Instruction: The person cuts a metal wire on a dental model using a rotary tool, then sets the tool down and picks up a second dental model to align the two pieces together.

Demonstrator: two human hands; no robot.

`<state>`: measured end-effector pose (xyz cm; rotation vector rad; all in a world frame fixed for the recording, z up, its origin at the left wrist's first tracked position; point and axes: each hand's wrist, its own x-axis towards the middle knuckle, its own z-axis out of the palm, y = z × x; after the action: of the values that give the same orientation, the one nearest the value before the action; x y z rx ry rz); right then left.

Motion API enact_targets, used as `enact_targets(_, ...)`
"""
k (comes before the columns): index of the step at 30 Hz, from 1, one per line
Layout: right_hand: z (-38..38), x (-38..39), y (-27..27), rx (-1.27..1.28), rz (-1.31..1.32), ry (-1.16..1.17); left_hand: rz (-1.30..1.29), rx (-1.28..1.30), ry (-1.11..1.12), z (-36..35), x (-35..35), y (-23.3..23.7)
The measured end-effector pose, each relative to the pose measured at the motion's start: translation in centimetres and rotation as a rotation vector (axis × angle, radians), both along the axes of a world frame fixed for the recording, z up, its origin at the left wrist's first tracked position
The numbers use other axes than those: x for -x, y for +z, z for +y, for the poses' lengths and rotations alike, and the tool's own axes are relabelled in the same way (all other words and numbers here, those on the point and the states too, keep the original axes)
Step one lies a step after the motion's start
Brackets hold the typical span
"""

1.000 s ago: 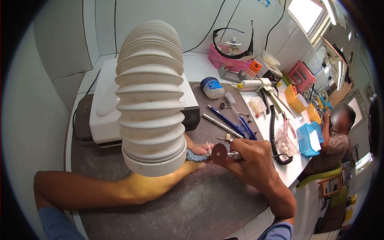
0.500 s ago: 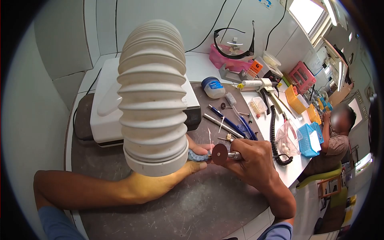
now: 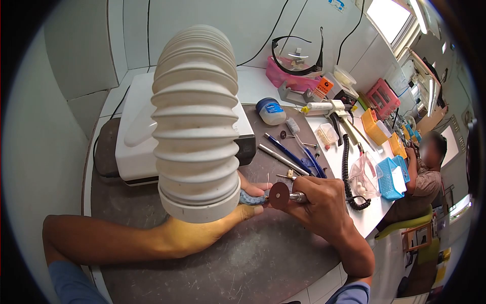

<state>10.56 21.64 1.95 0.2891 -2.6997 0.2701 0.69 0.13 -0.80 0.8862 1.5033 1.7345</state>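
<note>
In the head view my left hand (image 3: 215,228) pinches a blue-grey piece (image 3: 248,197), possibly a dental model, between thumb and fingers. Part of this hand is hidden behind a white ribbed hose (image 3: 195,121). My right hand (image 3: 321,202) is wrapped round a metal rotary handpiece (image 3: 298,197) fitted with a brown cutting disc (image 3: 279,196). The disc is right beside the end of the blue-grey piece, at my left fingertips. A thin bright streak, like a spark, rises above this spot. Exact contact is hidden by the disc.
A white machine (image 3: 134,131) stands behind the hose. Beyond my hands lie a blue pen (image 3: 286,151), a toothbrush (image 3: 306,147), a Vaseline jar (image 3: 271,111) and a dispensing gun (image 3: 326,107). Blue basket (image 3: 392,177) and coiled cord (image 3: 347,172) are at right; another person (image 3: 425,172) sits beyond.
The bright streaks above the disc are fewer and shorter now. Both hands hold nearly the same position, and the whole view has shifted slightly.
</note>
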Motion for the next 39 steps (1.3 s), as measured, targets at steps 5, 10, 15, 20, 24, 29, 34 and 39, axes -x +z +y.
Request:
enact_targets(5, 0.0, 0.0, -0.2, 0.018, 0.007, 0.002, 0.025, -0.018, 0.014, 0.0, 0.0, -0.2)
enact_targets(10, 0.0, 0.0, -0.1, 0.010, -0.006, -0.002, -0.009, -0.012, 0.006, 0.1, -0.1, -0.2)
enact_targets(15, 0.0, 0.0, -0.1, 0.011, 0.006, 0.004, -0.012, 0.005, 0.001, -0.1, -0.1, 0.2)
enact_targets(20, 0.1, 0.0, -0.1, 0.014, -0.006, 0.001, 0.022, 0.017, 0.004, 0.0, 0.0, 0.0)
enact_targets(24, 0.0, 0.0, -0.1, 0.018, -0.024, -0.012, 0.020, -0.001, 0.006, 0.0, -0.1, -0.2)
enact_targets(29, 0.2, 0.0, -0.2, -0.003, -0.004, -0.001, 0.001, 0.014, -0.003, 0.2, 0.1, -0.7)
enact_targets(34, 0.0, 0.0, -0.1, 0.024, -0.019, -0.015, 0.021, 0.003, 0.000, 0.0, -0.1, -0.1)
enact_targets(39, 0.1, 0.0, 0.0, 0.006, -0.020, -0.007, -0.004, -0.013, -0.017, 0.1, 0.0, -0.5)
